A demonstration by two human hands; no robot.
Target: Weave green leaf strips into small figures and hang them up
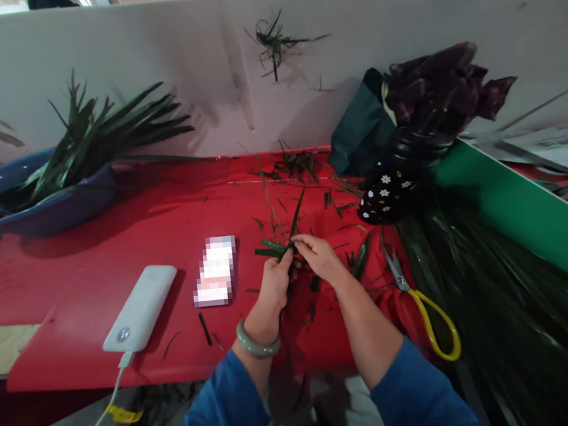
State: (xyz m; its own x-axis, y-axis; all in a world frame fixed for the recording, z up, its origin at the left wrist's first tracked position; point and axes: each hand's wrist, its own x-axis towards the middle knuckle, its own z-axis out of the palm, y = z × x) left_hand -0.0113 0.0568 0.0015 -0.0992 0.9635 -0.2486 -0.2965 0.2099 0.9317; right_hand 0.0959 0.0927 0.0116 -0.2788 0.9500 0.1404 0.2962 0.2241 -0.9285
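Note:
Between my two hands is a small bundle of folded green leaf strips [273,246], with one pointed strip end standing up and away from me. My left hand [274,282], a bangle on its wrist, is closed around the bundle from the left. On the right side, my right hand [317,255] pinches the strips with thumb and forefinger, touching the left fingertips. Some fingers are hidden beneath the hands. Leaf scraps lie on the red table cover [156,242] around them. Yellow-handled scissors [432,322] rest to the right of my right forearm.
At left are a blue basin [63,211] of long leaves, a white power bank [140,307] with a cable, and a phone [215,271]. Long dark leaves [493,300] lie at right beside a green board [508,198]. Leaf clippings [297,165] lie by the pale back wall [190,68].

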